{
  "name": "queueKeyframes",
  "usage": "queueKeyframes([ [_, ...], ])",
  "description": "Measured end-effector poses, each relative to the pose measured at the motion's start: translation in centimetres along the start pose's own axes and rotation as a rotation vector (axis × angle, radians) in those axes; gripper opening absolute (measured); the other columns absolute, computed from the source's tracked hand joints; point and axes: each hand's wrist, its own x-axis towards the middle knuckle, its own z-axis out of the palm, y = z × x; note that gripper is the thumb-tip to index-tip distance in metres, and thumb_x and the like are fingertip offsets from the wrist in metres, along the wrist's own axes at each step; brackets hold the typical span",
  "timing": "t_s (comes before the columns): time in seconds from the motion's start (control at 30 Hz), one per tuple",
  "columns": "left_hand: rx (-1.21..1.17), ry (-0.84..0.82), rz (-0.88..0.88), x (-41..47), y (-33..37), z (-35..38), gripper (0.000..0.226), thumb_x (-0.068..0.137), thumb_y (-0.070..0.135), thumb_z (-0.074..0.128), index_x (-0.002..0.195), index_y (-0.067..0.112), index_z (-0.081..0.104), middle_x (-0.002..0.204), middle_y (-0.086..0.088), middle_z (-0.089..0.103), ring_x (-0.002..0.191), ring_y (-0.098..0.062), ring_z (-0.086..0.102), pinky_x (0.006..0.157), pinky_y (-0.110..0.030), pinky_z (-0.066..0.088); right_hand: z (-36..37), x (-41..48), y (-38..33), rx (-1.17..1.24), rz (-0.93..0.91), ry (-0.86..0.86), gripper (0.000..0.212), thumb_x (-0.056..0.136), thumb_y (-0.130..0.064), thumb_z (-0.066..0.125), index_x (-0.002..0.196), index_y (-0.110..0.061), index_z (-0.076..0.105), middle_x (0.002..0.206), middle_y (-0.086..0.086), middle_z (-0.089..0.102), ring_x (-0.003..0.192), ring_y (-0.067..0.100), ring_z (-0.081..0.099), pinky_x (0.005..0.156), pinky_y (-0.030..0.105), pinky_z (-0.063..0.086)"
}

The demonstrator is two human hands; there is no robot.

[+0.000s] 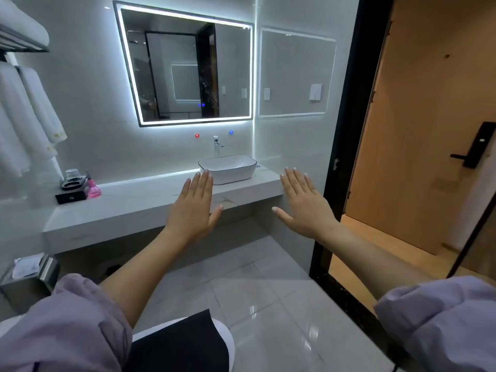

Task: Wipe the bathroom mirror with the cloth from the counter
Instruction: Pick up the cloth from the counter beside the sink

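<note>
Holding our left hand (194,208) and right hand (303,205) out flat, fingers straight and together, we grip nothing; by our judgement the task has not begun, for the mirror (188,68), a glossy rectangle rimmed in white light, hangs well apart from both hands. We cannot pick out any cloth on the smooth, pale stone-look counter (128,208); it bears a rounded white basin (228,167), while soft white towels (32,111) hang at left.

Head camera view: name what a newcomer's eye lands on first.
The lit-edged mirror glows on the wall above the white basin. In front, the left hand and right hand stretch out flat and empty before the counter. A pink bottle stands at the counter's left end.
</note>
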Motion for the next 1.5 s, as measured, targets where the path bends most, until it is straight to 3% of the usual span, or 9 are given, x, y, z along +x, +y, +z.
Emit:
queueKeyframes([
  [0.2, 0.056, -0.008, -0.023, 1.8, 0.0, 1.9, 0.095, 0.076, 0.062, -0.014, 0.152, 0.007, -0.005, 0.161, -0.013, -0.008, 0.15, -0.025, -0.009, 0.114, -0.031, -0.015, 1.8, 1.2, 1.0, 0.01, -0.032, -0.019, 0.08, 0.098, -0.056, 0.027, 0.152, -0.008, -0.006, 0.16, 0.011, -0.013, 0.147, 0.023, -0.016, 0.118, 0.034, -0.014],
  [0.4, 0.114, -0.039, -0.022, 4.9, -1.0, 4.4, 0.082, 0.087, 0.055, 0.001, 0.152, 0.006, -0.009, 0.161, -0.012, -0.011, 0.15, -0.025, -0.011, 0.117, -0.033, -0.013, 5.0, 4.6, 2.2, 0.032, -0.022, -0.025, 0.079, 0.099, -0.055, 0.027, 0.152, -0.008, -0.007, 0.16, 0.011, -0.013, 0.147, 0.022, -0.016, 0.117, 0.034, -0.014],
  [0.67, 0.164, -0.015, -0.031, 14.2, -5.2, 9.0, 0.078, 0.091, 0.054, 0.003, 0.152, 0.006, -0.008, 0.162, -0.011, -0.01, 0.15, -0.024, -0.009, 0.117, -0.033, -0.012, 10.4, 15.3, 4.5, 0.028, -0.051, -0.001, 0.078, 0.099, -0.053, 0.028, 0.152, -0.008, -0.007, 0.16, 0.01, -0.012, 0.147, 0.021, -0.014, 0.119, 0.035, -0.012],
  [0.83, 0.154, 0.0, -0.029, 21.1, -8.2, 11.7, 0.072, 0.101, 0.049, 0.022, 0.153, 0.008, -0.005, 0.162, -0.01, -0.007, 0.15, -0.025, -0.007, 0.112, -0.03, -0.016, 13.3, 22.9, 5.8, 0.039, -0.057, 0.003, 0.077, 0.099, -0.052, 0.028, 0.151, -0.009, -0.008, 0.16, 0.008, -0.012, 0.147, 0.02, -0.015, 0.118, 0.033, -0.013],
  [1.1, 0.162, -0.022, -0.046, 28.2, -11.3, 16.8, 0.072, 0.1, 0.052, 0.012, 0.152, 0.008, -0.009, 0.162, -0.01, -0.011, 0.148, -0.023, -0.013, 0.111, -0.03, -0.018, 18.6, 30.4, 7.1, 0.058, -0.095, -0.002, 0.077, 0.099, -0.052, 0.028, 0.151, -0.01, -0.01, 0.16, 0.007, -0.015, 0.147, 0.019, -0.017, 0.115, 0.03, -0.017],
  [1.23, 0.167, -0.033, -0.078, 31.5, -12.3, 19.1, 0.075, 0.095, 0.054, 0.008, 0.153, 0.009, -0.008, 0.162, -0.009, -0.011, 0.136, -0.017, -0.025, 0.108, -0.031, -0.021, 21.1, 34.0, 8.3, 0.077, -0.124, 0.01, 0.076, 0.099, -0.051, 0.029, 0.151, -0.01, -0.009, 0.159, 0.007, -0.015, 0.146, 0.019, -0.017, 0.114, 0.029, -0.018],
  [1.5, 0.178, -0.056, -0.122, 39.3, -12.8, 25.4, 0.079, 0.09, 0.055, 0.006, 0.153, 0.008, -0.006, 0.161, -0.008, -0.011, 0.138, -0.018, -0.024, 0.111, -0.032, -0.018, 28.3, 42.6, 12.7, 0.123, -0.157, -0.029, 0.077, 0.099, -0.052, 0.028, 0.151, -0.01, -0.011, 0.159, 0.007, -0.017, 0.146, 0.02, -0.018, 0.115, 0.03, -0.017],
])
